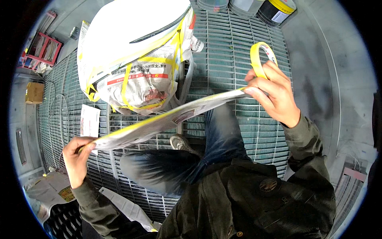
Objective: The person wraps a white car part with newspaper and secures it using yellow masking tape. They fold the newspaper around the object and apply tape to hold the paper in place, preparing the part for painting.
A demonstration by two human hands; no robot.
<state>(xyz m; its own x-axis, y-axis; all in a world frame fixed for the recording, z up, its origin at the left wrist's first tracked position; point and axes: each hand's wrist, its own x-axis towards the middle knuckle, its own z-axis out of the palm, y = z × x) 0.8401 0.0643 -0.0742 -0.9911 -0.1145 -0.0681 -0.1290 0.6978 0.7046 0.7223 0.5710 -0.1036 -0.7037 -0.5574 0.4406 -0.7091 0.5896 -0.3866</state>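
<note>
A long sheet of newspaper [171, 122] is stretched between my hands, with yellow masking tape along its upper edge. My left hand [77, 157] pinches the sheet's left end. At the right end, my right hand [274, 89] grips the paper's corner, and the roll of yellow masking tape [254, 59] sits upright in its fingers. Just beyond the sheet stands a large white panel [131, 24], apparently a vehicle part. Its lower side is covered in newspaper [139, 81] held on by strips of yellow tape.
Metal floor grating [223, 47] lies beneath me. Several buckets [276, 12] stand at the far right. A red rack [41, 51] and a cardboard box [35, 92] are at the left. Loose paper [90, 121] lies on the grating, with more sheets [125, 207] beside my left forearm.
</note>
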